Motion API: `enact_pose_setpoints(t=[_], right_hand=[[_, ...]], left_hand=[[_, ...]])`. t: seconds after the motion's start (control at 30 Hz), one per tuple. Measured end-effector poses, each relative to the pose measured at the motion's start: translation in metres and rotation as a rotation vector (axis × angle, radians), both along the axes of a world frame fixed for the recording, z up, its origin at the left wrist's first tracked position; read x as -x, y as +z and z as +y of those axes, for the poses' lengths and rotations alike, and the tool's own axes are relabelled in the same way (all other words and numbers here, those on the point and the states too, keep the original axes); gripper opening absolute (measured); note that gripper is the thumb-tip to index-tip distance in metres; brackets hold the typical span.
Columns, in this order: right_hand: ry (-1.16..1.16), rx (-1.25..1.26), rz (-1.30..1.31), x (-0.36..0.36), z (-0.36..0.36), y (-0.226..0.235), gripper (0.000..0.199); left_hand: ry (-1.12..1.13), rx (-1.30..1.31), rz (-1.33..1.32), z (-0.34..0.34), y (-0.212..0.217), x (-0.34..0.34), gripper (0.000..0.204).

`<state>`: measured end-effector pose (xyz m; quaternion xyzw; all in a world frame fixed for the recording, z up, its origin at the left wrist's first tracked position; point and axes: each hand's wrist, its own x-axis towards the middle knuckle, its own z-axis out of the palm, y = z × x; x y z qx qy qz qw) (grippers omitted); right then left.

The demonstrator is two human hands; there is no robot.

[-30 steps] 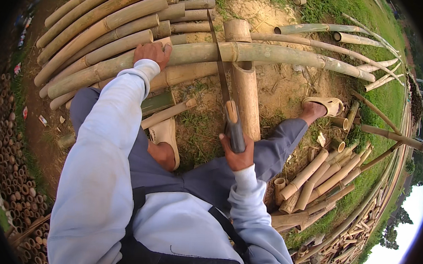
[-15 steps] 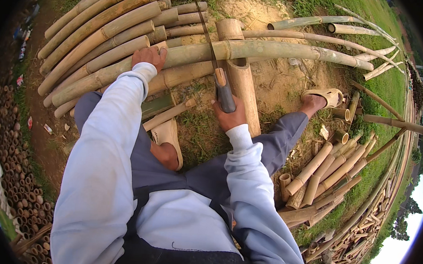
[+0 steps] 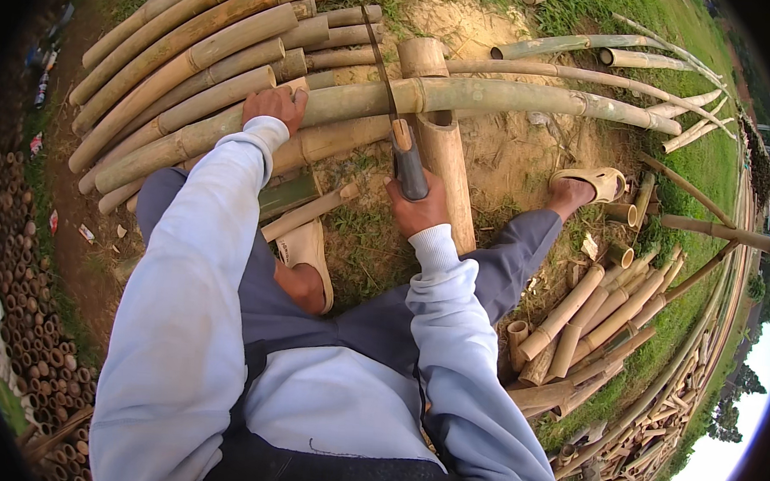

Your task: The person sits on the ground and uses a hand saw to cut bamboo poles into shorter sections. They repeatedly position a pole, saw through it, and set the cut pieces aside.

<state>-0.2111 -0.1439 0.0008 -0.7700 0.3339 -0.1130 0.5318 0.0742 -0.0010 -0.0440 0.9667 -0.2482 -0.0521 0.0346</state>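
Note:
My right hand (image 3: 417,209) grips the grey handle of a hand saw (image 3: 400,144). Its thin blade runs up and away across a long green bamboo pole (image 3: 499,98) that lies crosswise on a thick bamboo log (image 3: 447,156). My left hand (image 3: 275,106) presses down on the same pole further left, fingers wrapped over it. Both arms wear pale blue sleeves. My feet are in tan sandals, one (image 3: 303,251) under the pole near my left knee, the other (image 3: 593,181) stretched out at the right.
A stack of long bamboo poles (image 3: 193,61) lies at the upper left. Short cut bamboo pieces (image 3: 592,315) are piled at the right. Many small cut sections (image 3: 20,289) cover the ground at the left. Grass and bare soil surround the log.
My right hand has pushed the saw forward, away from my body, so the blade reaches further over the pole. My left hand stays on the pole.

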Motion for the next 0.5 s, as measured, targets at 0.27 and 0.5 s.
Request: enact_pose_setpoints(t=[0.27, 0.5], right_hand=[[-0.007, -0.088, 0.112, 0.156, 0.070, 0.080, 0.017], [0.008, 0.013, 0.009, -0.007, -0.004, -0.007, 0.024]], left_hand=[[0.054, -0.032, 0.002, 0.014, -0.003, 0.007, 0.054], [0.004, -0.048, 0.003, -0.006, 0.000, 0.004, 0.052]])
